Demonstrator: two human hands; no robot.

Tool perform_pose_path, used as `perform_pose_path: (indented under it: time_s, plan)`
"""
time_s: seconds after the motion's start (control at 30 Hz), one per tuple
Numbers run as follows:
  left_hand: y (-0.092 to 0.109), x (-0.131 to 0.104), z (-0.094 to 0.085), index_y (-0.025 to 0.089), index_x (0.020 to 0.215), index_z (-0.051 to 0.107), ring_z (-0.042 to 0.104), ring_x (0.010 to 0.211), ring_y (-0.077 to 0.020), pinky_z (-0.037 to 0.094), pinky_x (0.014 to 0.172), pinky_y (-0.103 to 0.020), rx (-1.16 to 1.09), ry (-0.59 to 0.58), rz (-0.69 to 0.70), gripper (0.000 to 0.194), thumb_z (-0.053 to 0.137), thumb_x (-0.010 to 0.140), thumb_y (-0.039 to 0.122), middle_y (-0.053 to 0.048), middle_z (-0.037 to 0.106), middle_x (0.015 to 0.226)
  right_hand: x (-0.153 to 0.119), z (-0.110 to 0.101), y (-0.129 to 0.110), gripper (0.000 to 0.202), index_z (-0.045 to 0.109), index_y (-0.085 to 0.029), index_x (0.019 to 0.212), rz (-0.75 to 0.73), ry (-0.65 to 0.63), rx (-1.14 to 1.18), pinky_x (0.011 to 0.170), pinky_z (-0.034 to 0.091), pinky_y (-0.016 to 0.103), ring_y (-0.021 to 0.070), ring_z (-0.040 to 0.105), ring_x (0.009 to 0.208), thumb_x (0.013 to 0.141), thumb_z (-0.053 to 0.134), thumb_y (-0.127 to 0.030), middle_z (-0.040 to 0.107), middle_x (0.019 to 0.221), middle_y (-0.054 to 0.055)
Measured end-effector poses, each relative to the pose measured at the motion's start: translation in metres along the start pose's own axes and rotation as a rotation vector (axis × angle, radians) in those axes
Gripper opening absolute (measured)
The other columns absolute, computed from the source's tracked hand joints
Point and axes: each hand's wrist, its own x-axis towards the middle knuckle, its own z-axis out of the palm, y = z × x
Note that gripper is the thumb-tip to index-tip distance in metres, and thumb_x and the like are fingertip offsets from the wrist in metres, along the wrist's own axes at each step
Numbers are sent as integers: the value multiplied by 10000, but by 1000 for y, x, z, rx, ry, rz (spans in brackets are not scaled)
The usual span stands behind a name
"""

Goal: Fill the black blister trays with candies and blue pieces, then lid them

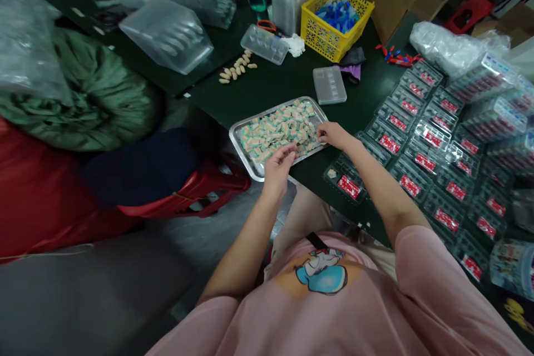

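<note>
A metal tray [259, 171] lies at the table's near edge, filled with small beige and green pieces [271, 132]. Over its front rim is my left hand [280, 166], fingers bent and drawn together; whatever is between them is too small to make out. At the tray's right end, my right hand [331, 134] has its fingertips pinched at the pieces, and their contents are hidden. Just right of the tray, a clear plastic blister tray [345, 182] holds a red and white insert and one beige piece in a corner compartment.
Rows of clear blister trays [425, 162] with red inserts cover the right side. Beyond the metal tray are a clear lid [329, 85], a yellow basket [321, 39] of blue items, peanut-shaped pieces [237, 69] and stacked clear trays [167, 39]. A red stool [196, 192] stands left.
</note>
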Motion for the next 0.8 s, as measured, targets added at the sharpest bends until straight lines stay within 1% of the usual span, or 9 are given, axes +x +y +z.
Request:
perform_pose_path:
  time_s: [0.1,0.27,0.4,0.57,0.7,0.8]
  plan:
    - [-1,0,-3,207,939,754,662,819,-159,528,809,-289,-1,7,9,293,792,691,359,-53,731,972,2,4,0,175,695,-144,880,5,12,-30,732,383,236,155,562,780,711,713,-99,668,849,30]
    - [-5,1,-5,198,957,747,670,835,-172,535,821,-320,24,6,16,331,786,691,391,-59,735,981,1,-3,-3,74,672,-141,773,22,-5,-72,687,353,228,142,542,730,726,724,-119,648,776,16]
    - [-7,1,-5,191,973,743,672,817,-170,535,825,-331,40,-8,34,335,766,709,395,-64,735,982,-6,-13,-4,48,661,-151,766,-15,20,-140,659,325,232,145,537,726,760,704,-131,642,759,9]
    - [-8,-1,-6,195,978,744,674,814,-166,532,823,-326,51,-2,30,301,743,729,363,-62,737,978,-21,-20,-6,27,680,-158,827,-97,-70,-283,683,326,258,176,569,772,821,661,-140,679,833,52]
    - [-10,-2,-8,191,990,739,679,819,-172,533,813,-326,68,-6,36,301,730,742,360,-67,735,984,-32,-24,-7,84,691,-156,906,-174,-123,-316,721,349,263,196,605,841,889,614,-183,703,918,85]
    - [-11,-2,-10,188,995,735,683,823,-179,535,806,-332,73,-10,35,304,731,744,361,-72,733,982,-33,-25,-7,95,699,-158,926,-181,-145,-312,725,359,265,209,621,866,889,636,-219,715,927,87]
